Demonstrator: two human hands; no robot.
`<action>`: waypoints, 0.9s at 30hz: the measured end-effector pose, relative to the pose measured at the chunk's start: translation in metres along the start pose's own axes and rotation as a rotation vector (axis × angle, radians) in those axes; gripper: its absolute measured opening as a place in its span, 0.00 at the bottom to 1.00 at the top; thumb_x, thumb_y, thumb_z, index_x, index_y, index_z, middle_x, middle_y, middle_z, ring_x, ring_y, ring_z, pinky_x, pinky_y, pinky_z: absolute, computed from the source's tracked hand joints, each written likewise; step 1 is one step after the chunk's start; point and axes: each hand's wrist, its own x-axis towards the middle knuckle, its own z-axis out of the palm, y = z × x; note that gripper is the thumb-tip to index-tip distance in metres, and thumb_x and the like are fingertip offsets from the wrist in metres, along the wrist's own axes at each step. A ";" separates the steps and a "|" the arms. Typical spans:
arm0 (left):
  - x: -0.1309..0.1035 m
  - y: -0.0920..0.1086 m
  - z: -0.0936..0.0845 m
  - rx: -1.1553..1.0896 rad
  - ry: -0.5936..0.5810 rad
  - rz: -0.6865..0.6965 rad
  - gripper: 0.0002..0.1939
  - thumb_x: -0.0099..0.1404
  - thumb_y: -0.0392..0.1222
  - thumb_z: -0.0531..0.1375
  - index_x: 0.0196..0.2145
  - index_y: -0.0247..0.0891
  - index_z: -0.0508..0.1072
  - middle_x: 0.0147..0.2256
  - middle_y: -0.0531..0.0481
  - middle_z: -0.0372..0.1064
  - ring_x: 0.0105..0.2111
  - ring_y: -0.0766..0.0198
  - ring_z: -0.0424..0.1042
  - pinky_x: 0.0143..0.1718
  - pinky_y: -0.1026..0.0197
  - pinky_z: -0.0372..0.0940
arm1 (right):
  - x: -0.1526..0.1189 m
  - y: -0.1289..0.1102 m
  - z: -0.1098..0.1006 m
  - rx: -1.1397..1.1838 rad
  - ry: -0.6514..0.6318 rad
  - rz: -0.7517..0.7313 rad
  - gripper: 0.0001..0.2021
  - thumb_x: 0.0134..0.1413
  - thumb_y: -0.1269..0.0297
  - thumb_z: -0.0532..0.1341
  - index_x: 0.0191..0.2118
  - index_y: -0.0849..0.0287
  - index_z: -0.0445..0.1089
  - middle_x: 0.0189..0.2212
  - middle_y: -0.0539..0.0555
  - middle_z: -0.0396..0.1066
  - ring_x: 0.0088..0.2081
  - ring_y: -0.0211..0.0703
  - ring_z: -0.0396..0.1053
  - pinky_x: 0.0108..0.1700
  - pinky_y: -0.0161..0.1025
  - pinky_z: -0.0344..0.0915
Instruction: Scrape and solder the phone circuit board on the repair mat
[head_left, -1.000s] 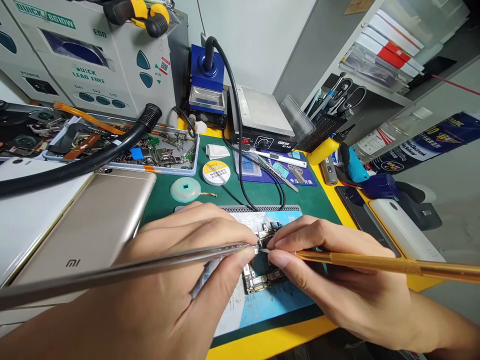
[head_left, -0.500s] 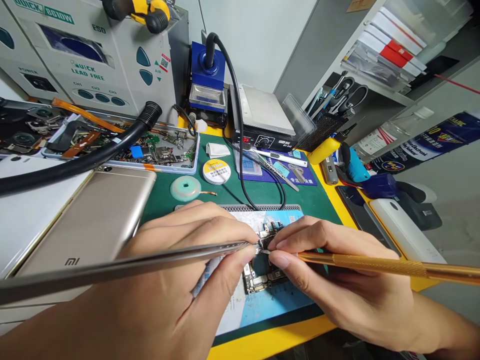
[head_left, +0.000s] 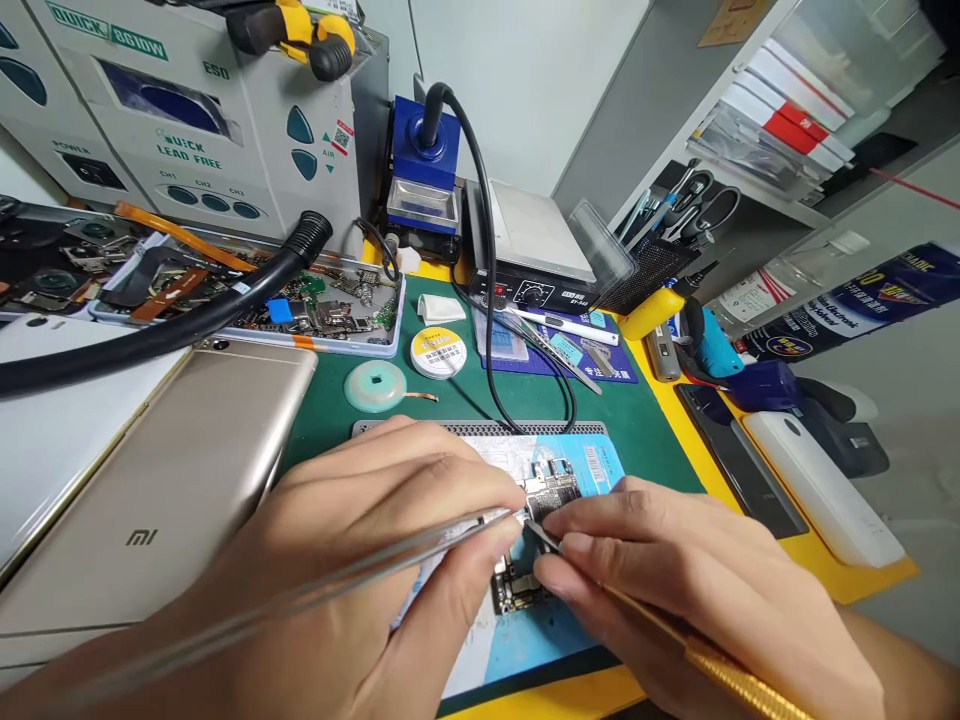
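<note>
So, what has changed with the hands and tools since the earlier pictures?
The right hand has turned, swinging its gold-handled tool: it pointed nearly straight right, now it slants toward the bottom right. Nothing was let go; the left hand still holds tweezers over the circuit board.

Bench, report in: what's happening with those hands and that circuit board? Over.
Left hand gripping metal tweezers; right hand gripping gold-handled blade. Both tools meet closely at circuit board. Hands hide part of it.

Pale wall [head_left: 510, 90] beside a grey shelf unit [head_left: 641, 110]
</note>
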 end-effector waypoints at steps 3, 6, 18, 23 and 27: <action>0.005 0.003 0.006 0.000 -0.007 -0.017 0.12 0.83 0.60 0.76 0.54 0.54 0.90 0.47 0.49 0.93 0.54 0.45 0.95 0.57 0.48 0.93 | -0.005 -0.005 0.004 -0.080 0.041 0.047 0.13 0.80 0.70 0.80 0.57 0.48 0.80 0.44 0.53 0.97 0.31 0.45 0.90 0.33 0.40 0.86; 0.006 0.003 0.008 -0.008 -0.015 -0.015 0.13 0.83 0.62 0.75 0.55 0.55 0.90 0.47 0.49 0.93 0.53 0.45 0.95 0.57 0.48 0.94 | -0.006 -0.011 0.007 -0.109 0.059 0.071 0.12 0.82 0.69 0.79 0.57 0.47 0.80 0.44 0.54 0.98 0.30 0.46 0.90 0.32 0.43 0.85; 0.001 -0.006 -0.003 -0.064 0.002 0.068 0.16 0.81 0.32 0.66 0.55 0.57 0.83 0.46 0.60 0.93 0.41 0.57 0.94 0.51 0.56 0.91 | -0.009 -0.009 0.015 -0.162 0.123 0.020 0.10 0.82 0.67 0.80 0.54 0.50 0.81 0.42 0.54 0.97 0.30 0.45 0.90 0.31 0.41 0.84; 0.002 -0.008 -0.002 -0.035 0.010 0.065 0.15 0.82 0.33 0.66 0.54 0.57 0.83 0.46 0.61 0.93 0.41 0.58 0.94 0.51 0.58 0.90 | -0.012 -0.013 0.018 -0.281 0.200 0.036 0.11 0.93 0.56 0.73 0.50 0.51 0.79 0.39 0.50 0.94 0.29 0.39 0.88 0.34 0.37 0.83; -0.001 -0.006 -0.004 -0.035 0.005 0.063 0.16 0.82 0.34 0.67 0.56 0.58 0.83 0.47 0.62 0.94 0.41 0.56 0.95 0.52 0.57 0.91 | 0.007 -0.013 0.016 -0.261 0.165 0.006 0.11 0.84 0.53 0.82 0.50 0.51 0.86 0.40 0.56 0.94 0.32 0.46 0.90 0.34 0.39 0.86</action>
